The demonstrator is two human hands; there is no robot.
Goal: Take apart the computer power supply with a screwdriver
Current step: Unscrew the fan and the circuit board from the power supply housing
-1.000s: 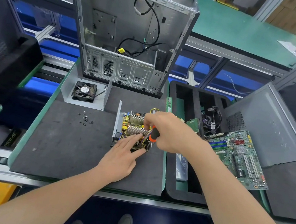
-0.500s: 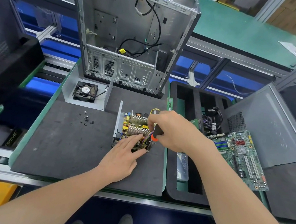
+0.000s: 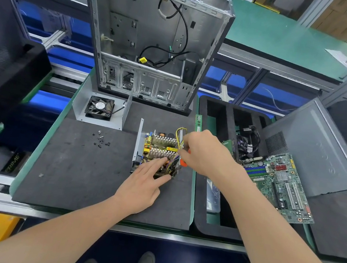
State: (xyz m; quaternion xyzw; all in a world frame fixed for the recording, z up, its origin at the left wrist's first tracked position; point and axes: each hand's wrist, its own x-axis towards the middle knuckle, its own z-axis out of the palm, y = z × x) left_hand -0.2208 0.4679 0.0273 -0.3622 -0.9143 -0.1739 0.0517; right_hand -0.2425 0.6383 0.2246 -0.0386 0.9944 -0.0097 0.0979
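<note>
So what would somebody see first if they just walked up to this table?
Probably the opened power supply in the middle of the dark mat, all metal fins and coloured wires, with the left hand pressing on it and the right hand holding an orange screwdriver. Right behind stands a big open computer case, and a green motherboard lies to the right.

power supply on mat | case behind | screws left

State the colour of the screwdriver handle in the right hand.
Orange screwdriver handle, peeking out below the right hand; head view.
</note>
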